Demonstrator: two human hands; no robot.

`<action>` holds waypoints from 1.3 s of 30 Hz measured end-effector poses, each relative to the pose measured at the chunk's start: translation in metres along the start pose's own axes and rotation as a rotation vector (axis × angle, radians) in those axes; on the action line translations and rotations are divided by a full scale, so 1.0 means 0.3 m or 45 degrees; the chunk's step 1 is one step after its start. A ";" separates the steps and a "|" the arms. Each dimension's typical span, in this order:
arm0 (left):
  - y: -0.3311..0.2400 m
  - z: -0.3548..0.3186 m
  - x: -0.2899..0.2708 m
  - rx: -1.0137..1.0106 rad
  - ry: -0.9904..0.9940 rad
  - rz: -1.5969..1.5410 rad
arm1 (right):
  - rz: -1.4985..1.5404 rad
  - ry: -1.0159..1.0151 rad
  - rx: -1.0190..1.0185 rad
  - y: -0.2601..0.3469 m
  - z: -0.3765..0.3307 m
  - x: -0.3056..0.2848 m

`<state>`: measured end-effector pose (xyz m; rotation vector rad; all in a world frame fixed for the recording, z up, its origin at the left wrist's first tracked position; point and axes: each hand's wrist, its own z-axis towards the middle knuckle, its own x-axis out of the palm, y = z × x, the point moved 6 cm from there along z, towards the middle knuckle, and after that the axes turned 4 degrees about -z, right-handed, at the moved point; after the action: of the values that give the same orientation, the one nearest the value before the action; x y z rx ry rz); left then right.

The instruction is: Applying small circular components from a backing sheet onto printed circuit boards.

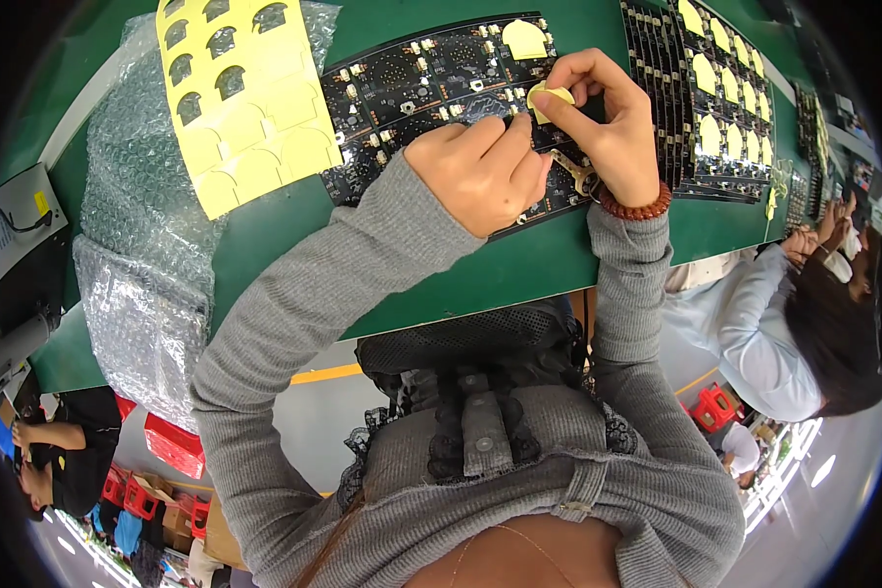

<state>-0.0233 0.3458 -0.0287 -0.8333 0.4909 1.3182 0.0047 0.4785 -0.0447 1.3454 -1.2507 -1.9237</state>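
Observation:
Flat on the table lies a black circuit board panel with rows of small parts. My right hand pinches a yellow dome-shaped sticker between thumb and fingertips, over the right part of the panel. Close by on its left, my left hand is closed with curled fingers, its fingertips near the sticker; what they hold, if anything, is hidden. Another yellow sticker sits on the panel's far right corner. A gold-toned metal piece, its kind unclear, shows below my right hand.
At the left, a yellow sticker sheet with several cut-outs lies over bubble wrap. Black panels with yellow stickers are stacked at the right on the green table. A person in light clothing works at the right.

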 end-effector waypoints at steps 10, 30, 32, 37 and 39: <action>0.000 -0.003 0.006 -0.013 0.001 -0.013 | -0.389 -0.195 -0.265 0.069 -0.012 -0.009; 0.421 -0.296 -0.396 -1.315 0.180 1.100 | -0.972 -0.165 -0.477 0.253 -0.100 0.054; 0.443 -0.283 -0.397 -1.449 0.198 0.634 | -0.904 -0.178 -0.507 0.301 -0.062 0.057; 0.557 -0.271 -0.399 -1.571 0.088 0.008 | -0.020 -0.012 -0.252 0.237 0.097 0.186; 0.560 -0.211 -0.360 -1.381 -0.150 -0.591 | 0.428 -0.023 0.007 0.152 0.141 0.266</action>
<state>-0.2000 0.2335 -0.0311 -1.6153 -0.5713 1.1296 -0.0711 0.4119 -0.0383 1.0432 -1.3913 -1.7012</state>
